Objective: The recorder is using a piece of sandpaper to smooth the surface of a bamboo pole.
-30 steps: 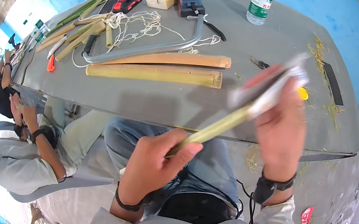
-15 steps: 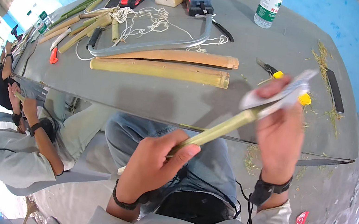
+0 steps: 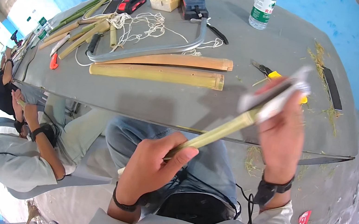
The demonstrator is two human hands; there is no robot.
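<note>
My left hand (image 3: 150,163) is wrapped round a slender greenish bamboo stick (image 3: 218,133), which slants up to the right above my lap. Around its upper end my right hand (image 3: 283,135) grips a folded sheet of sandpaper (image 3: 294,85), white on the back with a dark inner face. The sheet is blurred by motion, and it hides the stick's tip. Just behind that hand, a cutting tool with yellow handles (image 3: 273,74) lies partly covered. Two split bamboo pieces (image 3: 157,74) rest on the grey table left of the sandpaper.
A bow saw (image 3: 146,53) lies behind the split bamboo, beside tangled white string (image 3: 139,23) and more bamboo sticks (image 3: 86,36). Farther back are a power drill (image 3: 194,6) and a water bottle (image 3: 262,10). A dark flat bar (image 3: 332,88) lies right. A co-worker (image 3: 27,153) sits close on the left.
The sandpaper has shifted slightly in my right hand, and more of its dark face shows. My left hand keeps its hold on the stick. The view has tilted a little.
</note>
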